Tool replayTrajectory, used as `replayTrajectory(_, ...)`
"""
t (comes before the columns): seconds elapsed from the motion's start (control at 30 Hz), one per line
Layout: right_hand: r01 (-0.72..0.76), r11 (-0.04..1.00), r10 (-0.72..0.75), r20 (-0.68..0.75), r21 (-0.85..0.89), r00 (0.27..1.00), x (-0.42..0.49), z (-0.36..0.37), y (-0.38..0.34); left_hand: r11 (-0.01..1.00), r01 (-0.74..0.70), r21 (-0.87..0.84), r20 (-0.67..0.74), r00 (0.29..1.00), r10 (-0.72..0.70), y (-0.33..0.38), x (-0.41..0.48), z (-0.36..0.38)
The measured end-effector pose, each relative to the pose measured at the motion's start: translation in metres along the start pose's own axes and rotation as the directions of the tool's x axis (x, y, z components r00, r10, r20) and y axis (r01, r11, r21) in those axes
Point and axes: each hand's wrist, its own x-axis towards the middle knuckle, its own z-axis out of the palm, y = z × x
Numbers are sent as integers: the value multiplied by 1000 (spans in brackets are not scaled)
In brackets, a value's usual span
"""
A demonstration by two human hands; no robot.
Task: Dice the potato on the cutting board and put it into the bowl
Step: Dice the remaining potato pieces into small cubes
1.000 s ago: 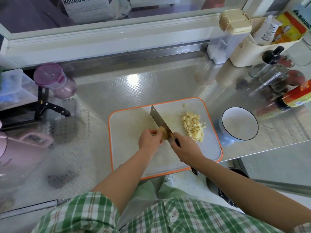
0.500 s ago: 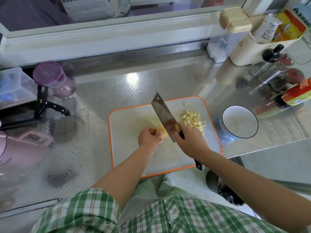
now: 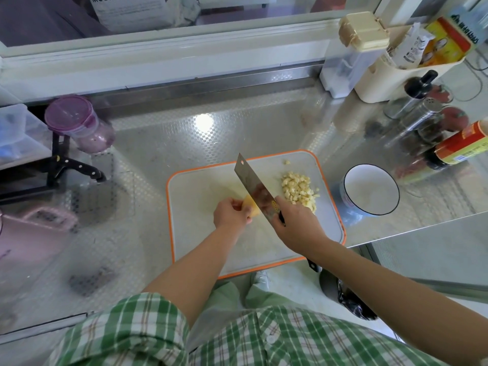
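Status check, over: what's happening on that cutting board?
Left hand holds potato chunk. Right hand grips cleaver. Diced pile on cutting board; bowl empty. Nothing blocking.

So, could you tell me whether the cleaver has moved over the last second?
Yes. The cleaver has risen from the potato and tilted; its tip now shows past the far rim of the cutting board.

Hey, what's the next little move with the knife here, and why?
Probably bring the steel cleaver, raised in the right hand, down through the yellow potato chunk that the left hand holds on the orange-rimmed cutting board: that chunk is not yet diced.
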Motion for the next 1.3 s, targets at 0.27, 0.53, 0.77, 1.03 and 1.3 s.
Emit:
replayTrajectory(0.27,-22,999,23,14,-31,1000,-1,1,-2,1000,-13,-13,-24,1000,13,0,-1,1)
replayTrajectory(0.53,-16,1000,17,38,-5,999,9,1,-3,999,-7,-48,-10,1000,6,1,1,1)
replayTrajectory(0.77,-23,1000,24,64,-9,998,6,1,-6,998,-10,-63,-10,1000,9,4,-2,0)
replayTrajectory(1.03,-63,997,58,90,43,994,3,3,-4,996,18,-91,19,1000,-16,5,0,-1)
replayTrajectory(1.3,-62,998,61,84,15,995,18,15,-7,995,21,-101,34,999,-18,7,2,-2)
